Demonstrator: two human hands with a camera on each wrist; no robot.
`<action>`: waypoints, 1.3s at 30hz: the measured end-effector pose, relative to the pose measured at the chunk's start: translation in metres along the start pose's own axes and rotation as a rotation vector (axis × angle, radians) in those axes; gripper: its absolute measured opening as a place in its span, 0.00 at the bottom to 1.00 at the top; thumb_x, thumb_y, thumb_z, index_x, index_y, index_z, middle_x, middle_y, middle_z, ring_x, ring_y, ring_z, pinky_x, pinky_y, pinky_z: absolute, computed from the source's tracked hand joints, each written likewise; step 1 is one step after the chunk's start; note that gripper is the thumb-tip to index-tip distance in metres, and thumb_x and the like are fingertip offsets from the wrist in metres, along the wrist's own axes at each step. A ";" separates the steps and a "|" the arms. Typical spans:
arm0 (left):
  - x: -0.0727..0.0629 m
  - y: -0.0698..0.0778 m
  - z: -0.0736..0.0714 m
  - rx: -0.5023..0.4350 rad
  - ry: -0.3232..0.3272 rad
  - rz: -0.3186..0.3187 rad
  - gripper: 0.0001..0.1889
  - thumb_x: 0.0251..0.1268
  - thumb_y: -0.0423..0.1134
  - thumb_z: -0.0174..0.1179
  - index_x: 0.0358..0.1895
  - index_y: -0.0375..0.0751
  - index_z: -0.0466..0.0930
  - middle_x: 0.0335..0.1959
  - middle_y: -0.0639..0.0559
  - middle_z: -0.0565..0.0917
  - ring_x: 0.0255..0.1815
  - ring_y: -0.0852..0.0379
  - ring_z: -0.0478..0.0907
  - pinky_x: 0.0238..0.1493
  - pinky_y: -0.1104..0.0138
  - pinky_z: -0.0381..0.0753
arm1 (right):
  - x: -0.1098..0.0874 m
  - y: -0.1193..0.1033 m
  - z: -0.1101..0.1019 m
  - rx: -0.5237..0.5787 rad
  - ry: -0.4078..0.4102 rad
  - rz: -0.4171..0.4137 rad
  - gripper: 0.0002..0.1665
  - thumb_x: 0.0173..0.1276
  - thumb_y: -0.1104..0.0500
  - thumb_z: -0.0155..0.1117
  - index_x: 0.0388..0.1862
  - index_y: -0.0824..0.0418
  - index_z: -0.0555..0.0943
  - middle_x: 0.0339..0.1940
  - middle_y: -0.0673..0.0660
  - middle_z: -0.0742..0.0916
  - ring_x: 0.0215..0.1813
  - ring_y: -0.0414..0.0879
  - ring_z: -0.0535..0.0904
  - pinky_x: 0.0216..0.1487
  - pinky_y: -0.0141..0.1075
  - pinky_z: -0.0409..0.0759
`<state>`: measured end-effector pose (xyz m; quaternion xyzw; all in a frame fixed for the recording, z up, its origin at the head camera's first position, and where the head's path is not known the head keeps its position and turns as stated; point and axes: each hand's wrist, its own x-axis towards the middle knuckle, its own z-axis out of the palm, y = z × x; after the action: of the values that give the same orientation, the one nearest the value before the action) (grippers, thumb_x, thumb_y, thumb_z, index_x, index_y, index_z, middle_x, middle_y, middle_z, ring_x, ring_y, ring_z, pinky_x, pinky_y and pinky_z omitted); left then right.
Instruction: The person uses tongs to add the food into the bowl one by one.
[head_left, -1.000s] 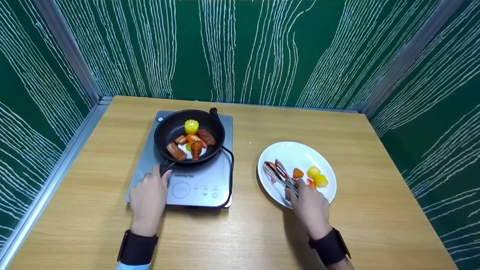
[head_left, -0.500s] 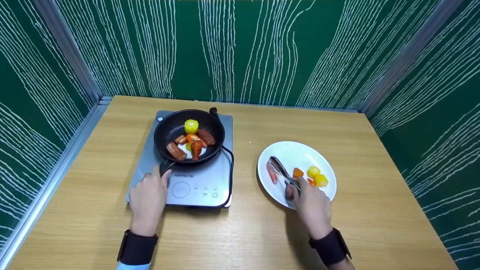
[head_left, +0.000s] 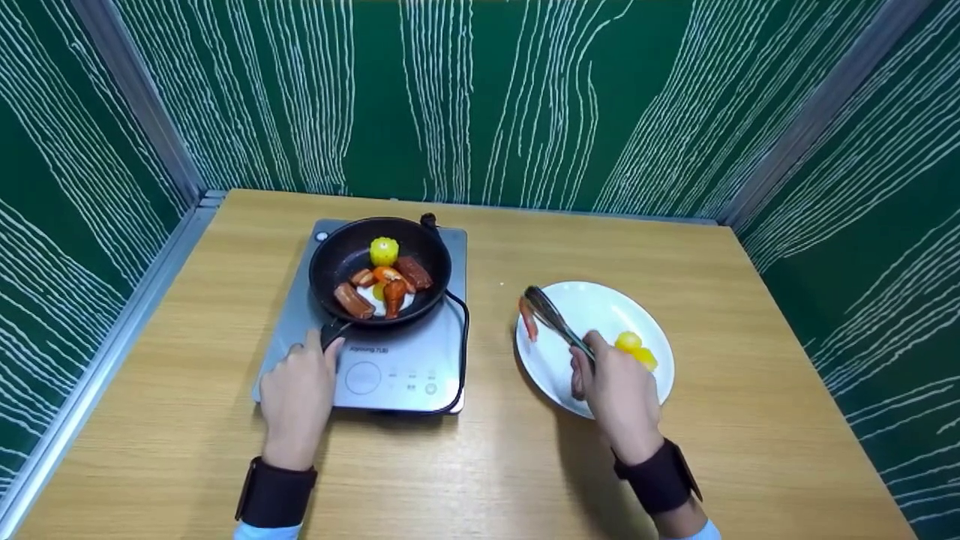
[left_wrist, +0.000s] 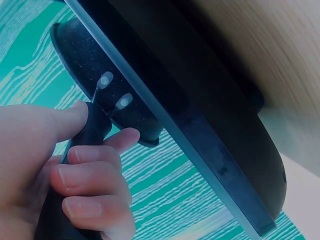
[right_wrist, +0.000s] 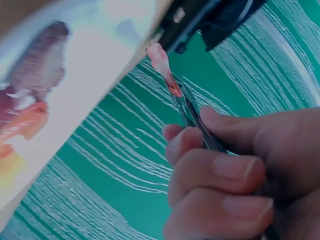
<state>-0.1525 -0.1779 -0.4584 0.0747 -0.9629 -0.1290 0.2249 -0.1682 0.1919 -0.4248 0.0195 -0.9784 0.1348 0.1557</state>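
Observation:
My left hand [head_left: 298, 386] grips the black handle [left_wrist: 95, 125] of a frying pan [head_left: 330, 270], fingers curled round it in the left wrist view. The pan sits on a silver induction cooker [head_left: 292, 337]. In it are a yellow corn piece [head_left: 385, 251], a fried egg [head_left: 407, 301], a drumstick [head_left: 394, 298] and several meat pieces. My right hand [head_left: 621, 390] holds metal tongs [head_left: 553, 319] over a white plate [head_left: 600, 300]. Between the tong tips is a narrow red-and-white piece of food [right_wrist: 160, 60], raised at the plate's left side; its kind is unclear.
Yellow round pieces [head_left: 634, 349] lie on the plate, and the right wrist view shows a brown piece [right_wrist: 42, 60] and an orange one [right_wrist: 30, 122] there. A black cord [head_left: 463, 352] runs along the cooker's right side. Green patterned panels [head_left: 510, 105] enclose the wooden table [head_left: 480, 480].
The tongs have closed on the red-and-white piece and lifted it up and slightly left from the plate. My left hand and the pan stay in place.

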 end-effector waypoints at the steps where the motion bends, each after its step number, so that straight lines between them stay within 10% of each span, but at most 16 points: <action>1: 0.000 0.000 0.000 0.001 0.007 0.002 0.21 0.77 0.49 0.58 0.49 0.29 0.79 0.21 0.36 0.80 0.15 0.40 0.79 0.15 0.52 0.73 | 0.003 -0.003 -0.002 0.004 0.013 -0.012 0.11 0.74 0.54 0.65 0.38 0.60 0.78 0.17 0.57 0.80 0.21 0.56 0.78 0.18 0.46 0.69; 18: 0.001 0.001 -0.001 -0.002 -0.024 -0.019 0.22 0.77 0.50 0.57 0.52 0.30 0.79 0.23 0.36 0.82 0.17 0.40 0.80 0.16 0.53 0.74 | 0.059 -0.109 0.009 0.250 -0.036 -0.238 0.14 0.77 0.48 0.61 0.43 0.57 0.82 0.24 0.52 0.83 0.23 0.46 0.74 0.24 0.39 0.69; 39: -0.001 0.000 0.002 0.012 0.050 0.017 0.21 0.76 0.49 0.59 0.51 0.29 0.80 0.21 0.35 0.82 0.15 0.39 0.79 0.16 0.50 0.75 | 0.060 -0.172 0.069 -0.036 -0.010 -0.419 0.12 0.78 0.47 0.60 0.49 0.52 0.80 0.32 0.52 0.89 0.29 0.51 0.86 0.26 0.47 0.81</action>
<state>-0.1524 -0.1775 -0.4602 0.0712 -0.9583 -0.1196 0.2495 -0.2315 0.0080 -0.4248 0.2207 -0.9559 0.0818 0.1757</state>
